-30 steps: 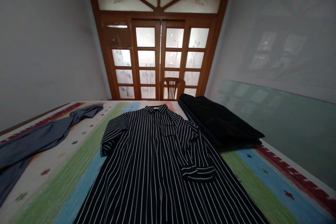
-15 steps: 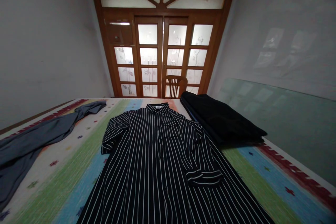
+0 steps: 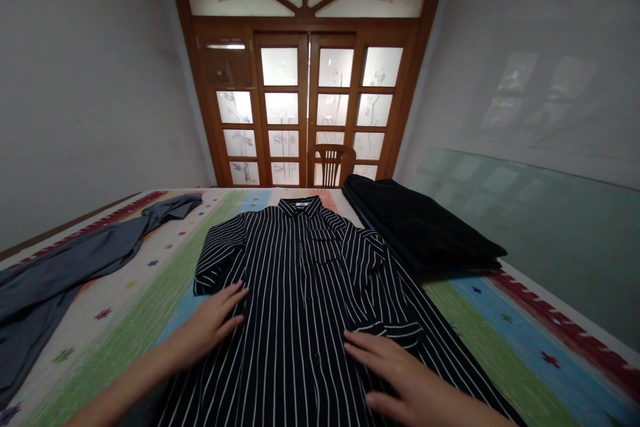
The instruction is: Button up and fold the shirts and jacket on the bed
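A black shirt with white stripes (image 3: 280, 267) lies front up, its collar at the far end and its sleeves folded in over the body. Over the shirt's left side is my left hand (image 3: 215, 313), fingers stretched out and holding nothing. My right hand (image 3: 390, 370) reaches in from the lower right, flat and open, above the shirt front beside the folded cuff (image 3: 400, 333). Whether either palm touches the cloth I cannot tell. The shirt's lower end runs out of view at the bottom.
A striped, star-patterned bed cover (image 3: 115, 300) lies underneath. Dark folded clothes (image 3: 425, 223) are stacked at the right, and a grey garment (image 3: 90, 250) stretches along the left. A wooden chair (image 3: 331, 163) stands at the far edge, before glazed wooden doors (image 3: 307, 100).
Both my hands have come into view from the lower edge and are now over the shirt. The shirt and the other clothes lie as before.
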`<state>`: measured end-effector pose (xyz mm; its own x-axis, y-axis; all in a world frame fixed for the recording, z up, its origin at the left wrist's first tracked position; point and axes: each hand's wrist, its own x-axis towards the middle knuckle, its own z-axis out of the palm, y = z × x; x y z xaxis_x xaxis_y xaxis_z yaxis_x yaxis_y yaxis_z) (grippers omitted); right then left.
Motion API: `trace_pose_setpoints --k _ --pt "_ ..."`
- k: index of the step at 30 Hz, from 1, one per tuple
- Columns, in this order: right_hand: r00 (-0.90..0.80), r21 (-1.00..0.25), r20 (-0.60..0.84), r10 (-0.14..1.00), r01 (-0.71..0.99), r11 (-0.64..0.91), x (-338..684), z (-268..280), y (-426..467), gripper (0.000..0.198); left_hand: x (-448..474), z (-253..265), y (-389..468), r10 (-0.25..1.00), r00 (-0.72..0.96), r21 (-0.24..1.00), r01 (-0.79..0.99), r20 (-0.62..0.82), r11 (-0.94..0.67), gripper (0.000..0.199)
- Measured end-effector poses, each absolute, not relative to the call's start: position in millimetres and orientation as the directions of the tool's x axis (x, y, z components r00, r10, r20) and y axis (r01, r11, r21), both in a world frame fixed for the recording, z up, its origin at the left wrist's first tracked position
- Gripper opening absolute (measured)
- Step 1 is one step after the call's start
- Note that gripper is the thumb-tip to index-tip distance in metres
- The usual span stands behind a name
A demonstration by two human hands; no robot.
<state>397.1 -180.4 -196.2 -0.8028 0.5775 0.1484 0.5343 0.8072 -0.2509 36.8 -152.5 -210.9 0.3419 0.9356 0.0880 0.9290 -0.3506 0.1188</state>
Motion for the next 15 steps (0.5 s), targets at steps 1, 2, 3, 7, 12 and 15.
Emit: trace_pose_setpoints --k 1,2,3,7,12,15 --pt "-0.783 -0.273 0.1 0.614 0.572 0.774 392.0 -195.4 -167.8 0.05 32.9 -209.3 -129.5 0.957 0.28 0.078 0.955 0.076 -0.285 0.047" --pt "-0.758 -0.287 0.067 0.649 0.609 0.74 385.5 -194.5 -155.8 0.048 30.1 -207.9 -107.7 0.973 0.216 0.037 0.975 0.085 -0.22 0.048" --pt "-0.736 -0.291 0.062 0.675 0.633 0.717 377.9 -193.5 -144.2 0.047 28.3 -206.8 -87.6 0.981 0.171 0.01 0.985 0.091 -0.173 0.048" --pt "-0.653 -0.266 0.084 0.753 0.713 0.649 348.8 -189.7 -96.2 0.044 24.7 -205.6 -28.7 0.99 -0.002 -0.037 0.999 0.138 0.008 0.052" --pt "-0.546 -0.229 -0.012 0.837 0.817 0.53 339.0 -193.7 -41.0 0.055 9.6 -217.8 -0.1 0.99 -0.107 -0.014 0.994 0.088 0.109 0.066" --pt "-0.507 -0.21 -0.033 0.861 0.846 0.491 341.5 -201.3 -18.7 0.059 -7.7 -229.6 5.0 0.993 -0.045 0.002 0.999 0.11 0.045 0.067"
